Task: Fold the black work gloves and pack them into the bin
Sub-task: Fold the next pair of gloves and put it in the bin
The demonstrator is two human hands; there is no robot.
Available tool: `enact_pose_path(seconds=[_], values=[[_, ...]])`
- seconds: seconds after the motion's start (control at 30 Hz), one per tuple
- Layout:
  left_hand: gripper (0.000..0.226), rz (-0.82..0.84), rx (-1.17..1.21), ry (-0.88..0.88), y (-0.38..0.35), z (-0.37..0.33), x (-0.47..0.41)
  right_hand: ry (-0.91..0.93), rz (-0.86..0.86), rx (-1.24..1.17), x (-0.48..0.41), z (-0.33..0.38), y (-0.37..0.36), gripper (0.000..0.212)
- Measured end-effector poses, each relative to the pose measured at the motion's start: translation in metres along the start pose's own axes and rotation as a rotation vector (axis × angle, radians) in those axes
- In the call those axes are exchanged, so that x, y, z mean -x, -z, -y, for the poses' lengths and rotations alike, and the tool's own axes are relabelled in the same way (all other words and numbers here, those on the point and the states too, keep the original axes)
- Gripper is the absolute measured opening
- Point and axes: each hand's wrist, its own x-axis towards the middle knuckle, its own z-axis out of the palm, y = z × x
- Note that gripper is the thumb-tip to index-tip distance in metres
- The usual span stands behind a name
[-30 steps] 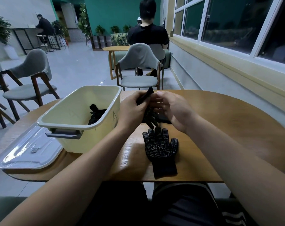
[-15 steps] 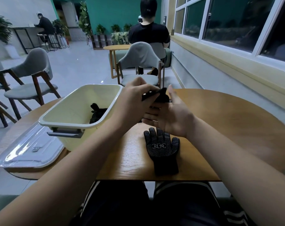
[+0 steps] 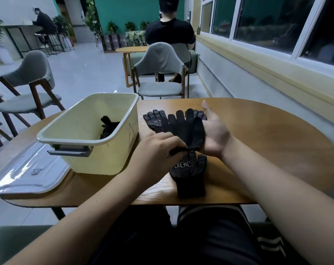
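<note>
The right hand (image 3: pixel 214 135) lies palm up with its thumb straight and pointing away from the person. It is flat and relaxed, and it carries the stacked gloves (image 3: pixel 187 129) across its fingers. These gloves spread to its left, plain black fabric on top and dotted grip fabric showing past the edges. The left hand (image 3: pixel 158 148) is knuckles up, with its fingers curled round the cuff end of the stacked gloves at the heel of the right palm. A loose glove (image 3: pixel 189 174) lies flat on the surface (image 3: pixel 267 142) just nearer the person than both hands, dotted side up. The cream bin (image 3: pixel 108 158) stands just left of the left hand, with packed gloves (image 3: pixel 108 127) dark inside it. A clear lid (image 3: pixel 28 169) rests on the surface left of the bin.
</note>
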Motion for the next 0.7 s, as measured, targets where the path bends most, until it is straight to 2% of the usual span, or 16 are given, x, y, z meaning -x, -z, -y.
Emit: enact_pose_path(seconds=[0.1, 0.37, 0.57, 0.7], values=[[0.013, 0.051, -0.002, 0.017, -0.008, -0.005, 0.013, -0.075, 0.043, 0.018, 0.001, -0.003, 0.013, 0.104], [0.020, 0.197, -0.006, -0.008, -0.022, -0.017, 0.034, -0.079, -0.013, 0.229, 0.001, -0.016, 0.037, 0.102], [0.019, 0.294, 0.056, 0.030, -0.030, -0.024, 0.045, -0.108, -0.003, 0.251, 0.001, -0.017, 0.048, 0.101], [0.021, 0.300, 0.100, 0.044, -0.030, -0.026, 0.049, -0.111, -0.029, 0.273, 0.001, -0.017, 0.051, 0.099]])
